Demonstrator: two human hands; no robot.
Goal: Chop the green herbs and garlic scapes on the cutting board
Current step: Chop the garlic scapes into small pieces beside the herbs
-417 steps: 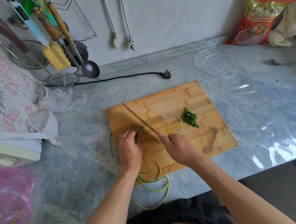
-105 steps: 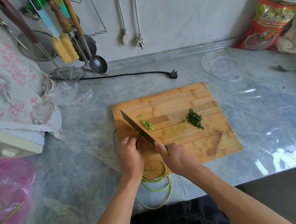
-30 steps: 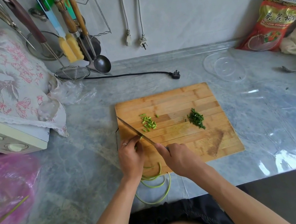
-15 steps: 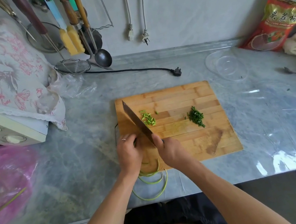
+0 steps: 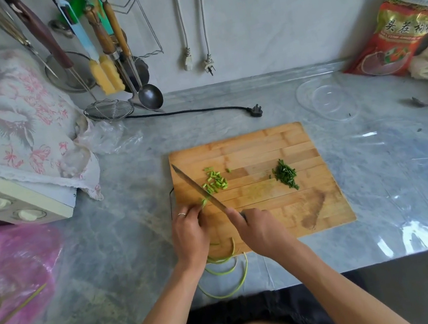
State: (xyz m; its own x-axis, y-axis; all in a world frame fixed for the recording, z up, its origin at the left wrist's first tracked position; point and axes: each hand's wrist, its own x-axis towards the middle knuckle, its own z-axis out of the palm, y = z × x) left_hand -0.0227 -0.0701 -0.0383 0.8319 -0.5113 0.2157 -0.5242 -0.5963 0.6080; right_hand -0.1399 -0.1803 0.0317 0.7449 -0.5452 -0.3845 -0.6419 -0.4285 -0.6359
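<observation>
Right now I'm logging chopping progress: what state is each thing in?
Scapes: uncut, trailing off the board.
Scape pieces: chopped, piled.
Herbs: chopped, piled.
Knife: on the scapes.
Left hand: holding scapes.
Right hand: gripping knife.
Black plug: unplugged.

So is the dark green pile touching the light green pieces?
Apart. The head view shows the dark green pile right of the light green pieces, with a bare strip of board between them.

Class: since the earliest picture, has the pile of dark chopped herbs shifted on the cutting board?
No. The dark herb pile sits on the same right-centre strips of the cutting board.
</observation>
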